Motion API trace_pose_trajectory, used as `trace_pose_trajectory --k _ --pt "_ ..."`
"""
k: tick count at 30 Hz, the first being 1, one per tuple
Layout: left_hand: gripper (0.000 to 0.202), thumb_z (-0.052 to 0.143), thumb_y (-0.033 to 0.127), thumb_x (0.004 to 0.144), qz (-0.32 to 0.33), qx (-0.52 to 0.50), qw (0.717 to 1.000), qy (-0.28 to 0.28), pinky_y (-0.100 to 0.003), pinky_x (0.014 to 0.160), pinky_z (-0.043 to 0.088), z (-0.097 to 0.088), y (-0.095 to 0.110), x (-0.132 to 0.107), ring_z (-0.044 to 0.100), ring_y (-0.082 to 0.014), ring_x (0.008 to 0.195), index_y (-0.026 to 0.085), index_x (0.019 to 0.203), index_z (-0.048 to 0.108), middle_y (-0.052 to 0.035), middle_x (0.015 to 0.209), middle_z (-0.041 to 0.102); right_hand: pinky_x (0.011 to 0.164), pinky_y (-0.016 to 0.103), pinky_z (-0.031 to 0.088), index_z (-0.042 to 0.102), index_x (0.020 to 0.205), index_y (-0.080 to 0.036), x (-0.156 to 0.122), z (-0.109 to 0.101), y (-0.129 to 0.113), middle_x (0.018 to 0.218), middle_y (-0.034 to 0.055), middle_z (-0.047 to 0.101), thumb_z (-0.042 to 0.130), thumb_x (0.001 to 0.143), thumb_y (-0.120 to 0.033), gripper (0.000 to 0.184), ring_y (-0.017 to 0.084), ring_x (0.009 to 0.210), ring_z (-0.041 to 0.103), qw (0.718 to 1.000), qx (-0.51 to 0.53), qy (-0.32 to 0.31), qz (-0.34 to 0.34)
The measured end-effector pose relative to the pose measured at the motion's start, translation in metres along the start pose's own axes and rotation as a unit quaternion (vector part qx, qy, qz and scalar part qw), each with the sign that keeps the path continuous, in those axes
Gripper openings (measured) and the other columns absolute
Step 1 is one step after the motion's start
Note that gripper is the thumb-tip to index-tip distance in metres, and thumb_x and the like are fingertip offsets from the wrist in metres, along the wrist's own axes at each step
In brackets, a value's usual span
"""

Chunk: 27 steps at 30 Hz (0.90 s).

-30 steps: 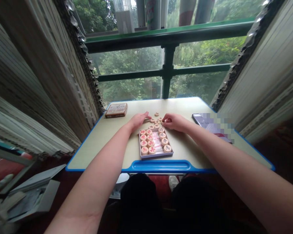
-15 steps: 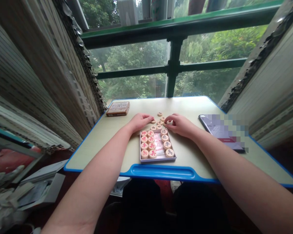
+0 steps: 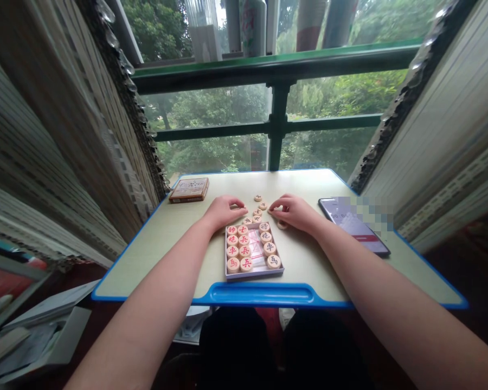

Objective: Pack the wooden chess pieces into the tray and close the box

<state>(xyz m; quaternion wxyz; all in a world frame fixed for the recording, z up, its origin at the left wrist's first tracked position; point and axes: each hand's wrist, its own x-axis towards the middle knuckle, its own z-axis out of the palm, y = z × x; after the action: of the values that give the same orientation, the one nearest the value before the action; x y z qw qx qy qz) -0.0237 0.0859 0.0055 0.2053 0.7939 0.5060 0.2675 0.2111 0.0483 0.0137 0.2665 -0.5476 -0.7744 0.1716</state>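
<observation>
A shallow grey box (image 3: 254, 273) lies near the front of the small table (image 3: 179, 249), with several round wooden chess pieces (image 3: 244, 250) set in rows inside it. More loose wooden pieces (image 3: 260, 206) lie just beyond the box. My left hand (image 3: 223, 210) rests curled on the table at the box's far left corner, fingertips pinched near a loose piece. My right hand (image 3: 295, 211) is curled at the far right corner, fingers pinched among the loose pieces; one piece (image 3: 282, 225) peeks out beneath it.
A brown box lid (image 3: 189, 190) lies at the table's back left. A phone (image 3: 353, 230) lies at the right. Bamboo blinds flank the table on both sides, and a green-framed window (image 3: 278, 116) stands behind. Papers (image 3: 44, 330) lie on the floor at left.
Both hands stay at the far end of the box, shifting slightly among the loose pieces. My left fingers have curled in from flat. The camera view has tilted a little.
</observation>
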Motion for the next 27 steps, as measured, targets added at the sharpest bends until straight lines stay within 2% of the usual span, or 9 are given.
trace_pose_trajectory --k 6,11,13,15,19,23,27 --pt "0.023 0.064 0.035 0.07 0.014 0.013 1.0 0.021 -0.03 0.084 0.048 0.001 0.002 0.0 0.062 -0.0198 0.088 0.019 0.085 0.072 -0.005 0.094 0.07 0.067 0.023 0.044 0.072 0.087 -0.017 0.0 0.001 0.0 0.087 0.005 0.062 0.056 0.078 -0.017 0.018 0.012 0.067 0.056 1.0 -0.011 0.03 -0.001" --pt "0.026 0.067 0.033 0.068 0.03 -0.084 0.995 0.035 -0.031 0.08 0.048 -0.003 0.023 -0.007 0.062 -0.0189 0.09 0.017 0.088 0.071 -0.0068 0.097 0.07 0.068 0.023 0.045 0.072 0.084 -0.018 0.0 0.001 0.0 0.087 0.005 0.063 0.055 0.077 -0.015 0.018 0.012 0.068 0.057 0.999 -0.015 0.03 -0.01" --pt "0.03 0.069 0.035 0.067 0.047 -0.131 0.99 0.002 -0.03 0.079 0.048 -0.008 0.036 -0.013 0.062 -0.0181 0.088 0.016 0.09 0.071 -0.0074 0.096 0.07 0.07 0.023 0.045 0.072 0.084 -0.018 0.0 0.001 0.0 0.087 0.005 0.063 0.054 0.077 -0.015 0.019 0.012 0.068 0.057 0.999 -0.02 0.024 -0.008" --pt "0.033 0.07 0.036 0.066 0.061 -0.157 0.984 -0.061 -0.029 0.073 0.048 -0.013 0.047 -0.019 0.061 -0.0176 0.086 0.015 0.092 0.07 -0.0069 0.093 0.07 0.071 0.023 0.044 0.072 0.085 -0.017 -0.001 0.0 -0.001 0.087 0.0051 0.062 0.054 0.078 -0.016 0.019 0.012 0.069 0.057 0.999 -0.024 0.021 -0.007" --pt "0.034 0.071 0.031 0.064 0.067 -0.136 0.978 -0.145 -0.027 0.068 0.047 -0.02 0.055 -0.026 0.06 -0.0163 0.081 0.016 0.094 0.07 -0.0056 0.091 0.07 0.071 0.023 0.044 0.072 0.086 -0.017 0.0 0.0 -0.003 0.088 0.0052 0.062 0.054 0.079 -0.016 0.019 0.012 0.069 0.057 0.999 -0.028 0.014 -0.005" --pt "0.036 0.07 0.027 0.063 0.062 -0.103 0.976 -0.18 -0.028 0.072 0.047 -0.018 0.052 -0.027 0.06 -0.0164 0.082 0.016 0.097 0.069 -0.0053 0.094 0.069 0.072 0.024 0.043 0.072 0.087 -0.017 0.001 0.001 -0.002 0.089 0.0052 0.062 0.054 0.078 -0.016 0.02 0.012 0.069 0.056 0.999 -0.032 0.014 -0.007" --pt "0.04 0.07 0.027 0.062 0.049 -0.1 0.975 -0.19 -0.028 0.074 0.047 -0.016 0.051 -0.026 0.059 -0.0171 0.085 0.016 0.101 0.067 -0.0053 0.096 0.067 0.071 0.024 0.044 0.072 0.088 -0.017 0.0 0.001 -0.001 0.089 0.0054 0.063 0.053 0.078 -0.016 0.021 0.012 0.069 0.057 0.999 -0.032 0.012 -0.007"
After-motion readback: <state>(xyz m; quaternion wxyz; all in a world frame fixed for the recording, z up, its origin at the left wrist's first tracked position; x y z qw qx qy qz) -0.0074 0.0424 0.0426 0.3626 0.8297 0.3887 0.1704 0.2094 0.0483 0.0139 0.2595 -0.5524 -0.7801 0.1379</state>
